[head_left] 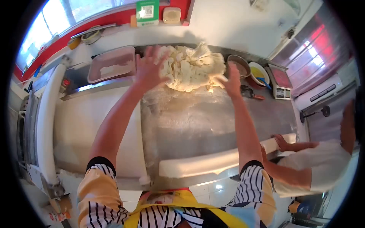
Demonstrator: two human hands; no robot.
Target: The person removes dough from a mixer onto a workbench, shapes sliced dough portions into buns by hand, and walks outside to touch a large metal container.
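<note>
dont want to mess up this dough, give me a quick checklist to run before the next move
1. Left hand at the dough: ok, it is at the left side.
2. Right hand at the dough: ok, it is at the right edge.
3. Dark tool with a reddish handle well away from the right hand: not ok, it lies close beside it.
4. Co-worker's hand away from the dough: ok, it is at the long pale roll along the near edge.
5. Worktop dry: cannot tell, the metal shines and has pale smears.
6. Scale reading: cannot tell, too small to read.
</note>
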